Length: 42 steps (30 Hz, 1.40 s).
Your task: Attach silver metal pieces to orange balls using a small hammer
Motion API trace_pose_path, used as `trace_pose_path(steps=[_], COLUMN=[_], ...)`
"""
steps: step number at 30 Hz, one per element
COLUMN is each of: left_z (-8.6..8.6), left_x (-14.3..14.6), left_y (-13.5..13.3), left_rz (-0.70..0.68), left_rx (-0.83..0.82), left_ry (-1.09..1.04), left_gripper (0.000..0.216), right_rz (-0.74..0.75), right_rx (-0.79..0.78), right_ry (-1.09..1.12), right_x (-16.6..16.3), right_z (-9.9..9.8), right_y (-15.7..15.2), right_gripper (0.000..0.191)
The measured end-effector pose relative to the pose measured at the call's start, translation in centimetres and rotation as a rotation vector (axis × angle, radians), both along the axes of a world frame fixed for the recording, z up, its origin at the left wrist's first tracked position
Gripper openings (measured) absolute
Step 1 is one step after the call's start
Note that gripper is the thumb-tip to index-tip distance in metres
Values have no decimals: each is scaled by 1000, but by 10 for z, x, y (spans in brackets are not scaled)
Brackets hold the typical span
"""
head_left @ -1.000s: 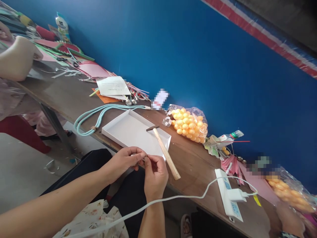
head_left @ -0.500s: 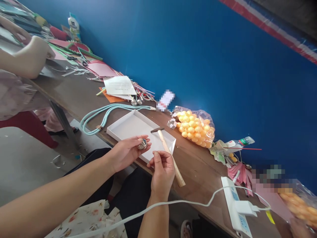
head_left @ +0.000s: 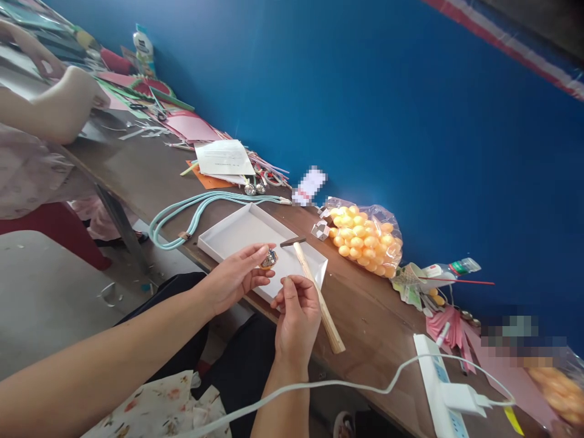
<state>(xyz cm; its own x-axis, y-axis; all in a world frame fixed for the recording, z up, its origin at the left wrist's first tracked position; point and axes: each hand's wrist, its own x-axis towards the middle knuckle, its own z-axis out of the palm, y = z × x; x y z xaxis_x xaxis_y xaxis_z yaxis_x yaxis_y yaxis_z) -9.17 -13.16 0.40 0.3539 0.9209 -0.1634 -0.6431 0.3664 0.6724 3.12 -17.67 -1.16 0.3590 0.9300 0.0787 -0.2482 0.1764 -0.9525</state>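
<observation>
Between the thumb and fingers of my left hand (head_left: 235, 274) is a small, shiny, round silver bell (head_left: 269, 260), held above a shallow white tray (head_left: 223, 230). Close beside it, my right hand (head_left: 297, 307) is closed in a pinch, thumb against forefinger; whatever it grips is too small or hidden to make out. A hammer (head_left: 325, 307) with a wooden handle lies across the tray's right side, its dark head inside the rim and its handle reaching past the near edge. Behind the tray lies a looped light-blue cord (head_left: 207, 205).
Two similar bells (head_left: 255, 188) lie near papers (head_left: 224, 158) at the back. A bag of orange balls (head_left: 365, 237) sits against the blue wall. A power strip (head_left: 431, 377) with a white cable (head_left: 337, 383) is at right. At far left a person's arm (head_left: 59, 109) rests on the table.
My left fingers have turned the bell and shifted it slightly up and right, with the lower fingers more extended. The right hand keeps its pinch. The camera view has shifted slightly.
</observation>
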Motion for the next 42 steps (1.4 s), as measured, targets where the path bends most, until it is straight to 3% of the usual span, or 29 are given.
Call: trace_pose_path(steps=[9,15,21,42], left_z=[-5,-6,-5,-12], left_x=[-2,-3,-4,-9], left_y=[1,-1,-4,-6], left_rz=[-82,-49,-134,-179], left_rx=[-34,16,70,214], left_ry=[-80,-69,-83,12], left_gripper=[30,30,32,34], right_rz=[49,73,144,159], right_rx=[-48,-37,-25,-22], right_ry=[95,141,220,272], right_x=[-5,-7,-6,-4], right_z=[2,3,3,3], right_y=[4,6,7,3], right_gripper=[18,17,16,13])
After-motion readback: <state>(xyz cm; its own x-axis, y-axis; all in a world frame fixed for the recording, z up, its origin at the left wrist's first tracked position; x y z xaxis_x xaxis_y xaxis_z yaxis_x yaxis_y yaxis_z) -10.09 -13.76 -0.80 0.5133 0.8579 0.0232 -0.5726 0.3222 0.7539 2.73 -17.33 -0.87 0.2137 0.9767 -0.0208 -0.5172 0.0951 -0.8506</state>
